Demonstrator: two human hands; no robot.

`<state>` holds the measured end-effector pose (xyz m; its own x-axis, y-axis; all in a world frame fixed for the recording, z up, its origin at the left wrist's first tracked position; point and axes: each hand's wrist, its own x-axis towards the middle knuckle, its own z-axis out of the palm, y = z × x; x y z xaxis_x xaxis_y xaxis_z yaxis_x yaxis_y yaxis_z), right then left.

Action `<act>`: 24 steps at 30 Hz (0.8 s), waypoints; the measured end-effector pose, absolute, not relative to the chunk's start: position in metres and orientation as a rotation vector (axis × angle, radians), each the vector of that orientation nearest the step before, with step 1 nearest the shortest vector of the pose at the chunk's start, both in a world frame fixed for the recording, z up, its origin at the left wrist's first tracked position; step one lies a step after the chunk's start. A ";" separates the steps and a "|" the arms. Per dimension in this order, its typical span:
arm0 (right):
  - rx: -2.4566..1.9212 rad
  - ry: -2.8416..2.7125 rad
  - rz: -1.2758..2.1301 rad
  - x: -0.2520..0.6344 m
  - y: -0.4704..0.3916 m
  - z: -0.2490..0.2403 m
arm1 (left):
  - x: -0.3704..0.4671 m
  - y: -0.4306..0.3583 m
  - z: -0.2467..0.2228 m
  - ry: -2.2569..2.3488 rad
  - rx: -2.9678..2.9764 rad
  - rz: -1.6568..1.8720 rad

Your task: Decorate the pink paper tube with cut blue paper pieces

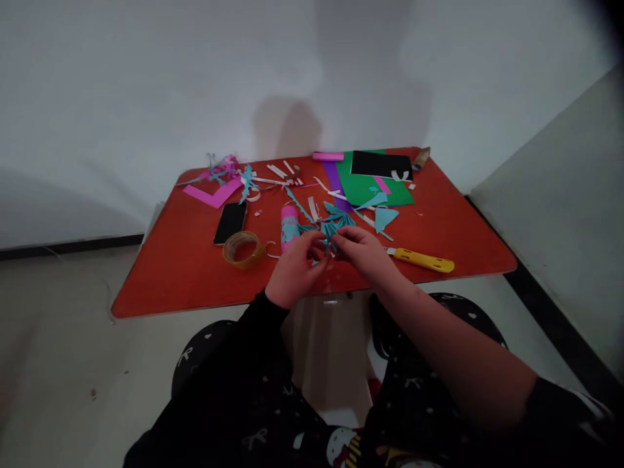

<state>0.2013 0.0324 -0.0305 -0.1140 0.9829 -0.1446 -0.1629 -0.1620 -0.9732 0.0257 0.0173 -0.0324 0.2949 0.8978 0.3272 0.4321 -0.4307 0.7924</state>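
Near the front edge of the red table [195, 276], my left hand [301, 266] and my right hand [359, 250] meet over a folded teal paper [329, 230]. Fingers of both hands pinch its lower part, and the fingertips partly hide it. Pleated teal pieces [341, 214] lie just behind. Left of the hands stands or lies a pink tube with teal zigzag paper [289, 227]; which one I cannot tell. A yellow cutter [424, 260] rests to the right of my right hand.
A tape roll [242, 249] and a phone [231, 223] are on the left. Pink paper [214, 194] and scraps lie behind them. Green paper [375, 188], a black sheet [381, 164] and a teal triangle [386, 220] are at the right. A wall borders the back.
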 end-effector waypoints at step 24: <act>-1.368 -1.638 1.079 0.207 0.031 -0.018 | 0.025 0.024 -0.031 1.164 1.607 1.038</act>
